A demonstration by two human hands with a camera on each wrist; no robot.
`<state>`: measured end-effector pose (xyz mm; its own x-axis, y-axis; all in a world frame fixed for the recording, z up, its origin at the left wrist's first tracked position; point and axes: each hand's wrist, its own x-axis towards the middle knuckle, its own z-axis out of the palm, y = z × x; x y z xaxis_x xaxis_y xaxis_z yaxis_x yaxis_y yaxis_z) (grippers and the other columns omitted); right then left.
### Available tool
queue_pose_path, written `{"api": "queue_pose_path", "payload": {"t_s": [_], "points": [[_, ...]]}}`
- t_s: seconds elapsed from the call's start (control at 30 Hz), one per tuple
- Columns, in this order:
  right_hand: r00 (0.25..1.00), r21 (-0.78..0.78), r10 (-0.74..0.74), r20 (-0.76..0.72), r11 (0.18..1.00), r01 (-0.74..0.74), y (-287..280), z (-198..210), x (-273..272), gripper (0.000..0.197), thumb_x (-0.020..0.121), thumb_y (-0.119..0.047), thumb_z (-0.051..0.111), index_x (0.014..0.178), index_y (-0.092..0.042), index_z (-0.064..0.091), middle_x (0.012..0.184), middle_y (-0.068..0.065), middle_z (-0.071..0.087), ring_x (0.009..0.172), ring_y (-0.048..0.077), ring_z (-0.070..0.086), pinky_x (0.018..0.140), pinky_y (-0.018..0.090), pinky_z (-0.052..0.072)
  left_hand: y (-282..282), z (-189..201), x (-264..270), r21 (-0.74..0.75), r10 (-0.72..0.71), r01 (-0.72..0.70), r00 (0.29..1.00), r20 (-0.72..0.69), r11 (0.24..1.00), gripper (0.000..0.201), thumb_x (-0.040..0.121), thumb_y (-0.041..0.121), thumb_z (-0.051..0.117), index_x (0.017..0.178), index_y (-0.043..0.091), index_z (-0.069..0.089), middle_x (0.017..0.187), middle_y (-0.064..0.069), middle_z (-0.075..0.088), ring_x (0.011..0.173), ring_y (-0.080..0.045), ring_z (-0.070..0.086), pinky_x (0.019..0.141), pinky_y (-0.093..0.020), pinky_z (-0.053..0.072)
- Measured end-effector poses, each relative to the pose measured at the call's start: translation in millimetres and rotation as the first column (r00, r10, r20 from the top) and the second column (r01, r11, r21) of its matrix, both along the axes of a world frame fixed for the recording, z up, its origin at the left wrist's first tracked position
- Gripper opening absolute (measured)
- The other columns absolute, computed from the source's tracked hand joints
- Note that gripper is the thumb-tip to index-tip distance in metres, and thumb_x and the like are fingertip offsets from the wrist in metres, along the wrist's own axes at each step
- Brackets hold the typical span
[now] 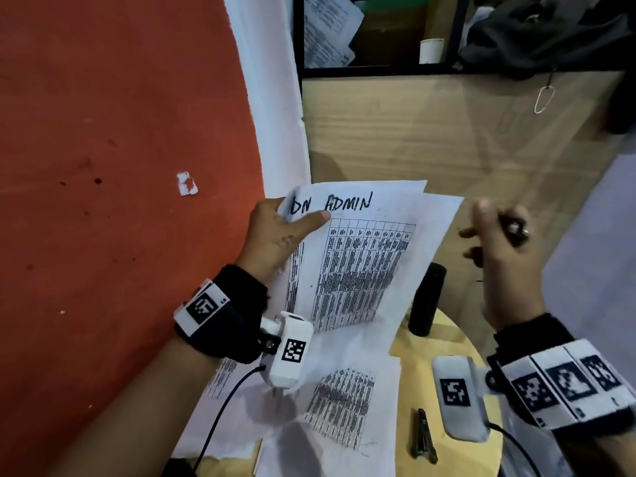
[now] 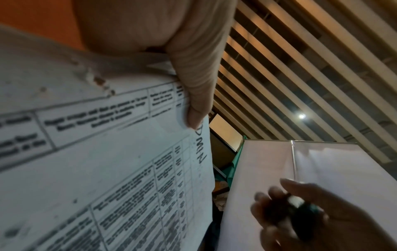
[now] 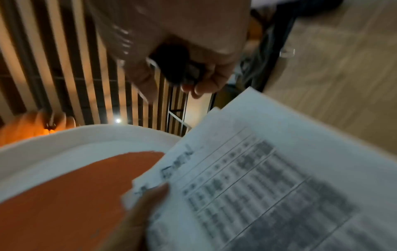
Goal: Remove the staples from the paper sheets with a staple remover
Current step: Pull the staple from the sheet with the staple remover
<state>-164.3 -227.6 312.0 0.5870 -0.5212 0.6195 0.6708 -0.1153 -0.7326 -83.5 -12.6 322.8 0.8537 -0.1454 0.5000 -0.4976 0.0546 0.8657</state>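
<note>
white paper sheets, printed with tables and hand-lettered at the top, were held up off the counter by the left hand, its thumb pinching their top left corner. more sheets lay flat at the counter's near left edge. the right hand was raised just right of the held sheets, blurred, its fingers curled round a small dark tool, judged to be the staple remover; its jaws could not be made out. tears and small holes showed near the pinched corner in the left wrist view, so the step looked like checking or moving on between staples. next move would call for finding a staple that remains and bringing the tool's jaws under it while the left hand steadies the corner. a dark narrow tool lay at the near edge.
</note>
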Motion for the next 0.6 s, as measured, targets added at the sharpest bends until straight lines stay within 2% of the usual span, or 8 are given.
{"api": "queue_pose_path", "payload": {"t_s": [0.1, 0.17, 0.27, 0.3, 0.4, 0.47, 0.53, 0.6], "points": [[0.955, -0.206, 0.272, -0.122, 0.934, -0.293, 24, 7, 6, 0.033, 0.063, -0.006, 0.061, 0.083, -0.021, 0.04, 0.08, -0.007, 0.046, 0.067, 0.001, 0.047, 0.063, 0.014, 0.042, 2, 2, -5, -0.016, -0.041, 0.041, 0.999, -0.001, 0.999, 0.017, 0.082, 0.002, 0.069, 0.09, 0.016, 0.066, 0.085, -0.008, 0.072, 0.073, -0.013, 0.064, 0.073, -0.025, 0.055], [0.942, -0.381, 0.269, -0.201, 0.865, -0.328, 39, 11, 12, 0.037, 0.063, -0.007, 0.062, 0.089, -0.024, 0.04, 0.086, -0.006, 0.044, 0.075, 0.006, 0.047, 0.072, 0.018, 0.042, 4, 3, -7, -0.03, -0.062, 0.062, 0.998, -0.004, 0.998, 0.019, 0.081, 0.0, 0.069, 0.091, 0.016, 0.066, 0.093, -0.013, 0.072, 0.081, -0.02, 0.066, 0.077, -0.031, 0.056], [0.995, -0.732, 0.064, -0.081, 0.674, -0.103, 53, 19, 15, 0.039, 0.068, -0.018, 0.071, 0.1, -0.019, 0.049, 0.096, -0.005, 0.048, 0.086, 0.01, 0.05, 0.082, 0.01, 0.04, 8, 7, -11, -0.048, -0.078, 0.077, 0.997, -0.019, 0.996, 0.019, 0.081, -0.001, 0.068, 0.094, 0.013, 0.066, 0.097, -0.013, 0.072, 0.081, -0.018, 0.067, 0.072, -0.027, 0.056], [0.996, -0.756, 0.076, -0.04, 0.649, -0.08, 57, 22, 15, 0.043, 0.067, -0.019, 0.074, 0.104, -0.014, 0.052, 0.098, -0.001, 0.053, 0.09, 0.011, 0.053, 0.085, 0.012, 0.042, 9, 9, -13, -0.045, -0.073, 0.072, 0.997, -0.014, 0.996, 0.019, 0.081, 0.0, 0.069, 0.095, 0.011, 0.066, 0.096, -0.012, 0.072, 0.08, -0.016, 0.068, 0.071, -0.025, 0.056], [0.993, -0.707, 0.111, 0.038, 0.705, -0.052, 66, 30, 13, 0.049, 0.064, -0.02, 0.08, 0.107, -0.013, 0.057, 0.11, 0.002, 0.061, 0.101, 0.011, 0.06, 0.094, 0.024, 0.048, 15, 13, -15, -0.044, -0.049, 0.049, 0.999, -0.003, 0.998, 0.015, 0.081, 0.002, 0.069, 0.094, 0.01, 0.067, 0.092, -0.012, 0.073, 0.076, -0.016, 0.067, 0.07, -0.026, 0.054], [0.989, -0.77, 0.021, 0.149, 0.63, 0.103, 68, 34, 14, 0.046, 0.066, -0.022, 0.081, 0.106, -0.009, 0.063, 0.118, 0.0, 0.054, 0.105, 0.013, 0.057, 0.093, 0.021, 0.045, 17, 15, -16, -0.043, -0.051, 0.051, 0.999, -0.005, 0.998, 0.014, 0.081, 0.003, 0.07, 0.089, 0.014, 0.068, 0.095, -0.019, 0.071, 0.078, -0.021, 0.065, 0.074, -0.034, 0.054], [0.971, -0.803, -0.028, 0.238, 0.557, 0.213, 71, 36, 16, 0.044, 0.067, -0.019, 0.081, 0.106, -0.006, 0.067, 0.112, 0.004, 0.051, 0.1, 0.016, 0.055, 0.088, 0.019, 0.044, 18, 17, -18, -0.045, -0.075, 0.075, 0.997, 0.006, 0.996, 0.013, 0.08, 0.007, 0.071, 0.087, 0.018, 0.07, 0.1, -0.022, 0.07, 0.085, -0.026, 0.065, 0.083, -0.047, 0.053], [0.964, -0.794, -0.02, 0.267, 0.563, 0.231, 75, 36, 15, 0.043, 0.068, -0.013, 0.08, 0.108, -0.003, 0.066, 0.106, 0.007, 0.056, 0.097, 0.016, 0.056, 0.087, 0.02, 0.046, 19, 19, -23, -0.042, -0.092, 0.093, 0.996, 0.011, 0.995, 0.013, 0.081, 0.006, 0.07, 0.091, 0.015, 0.069, 0.102, -0.022, 0.069, 0.092, -0.032, 0.067, 0.087, -0.053, 0.05]]}}
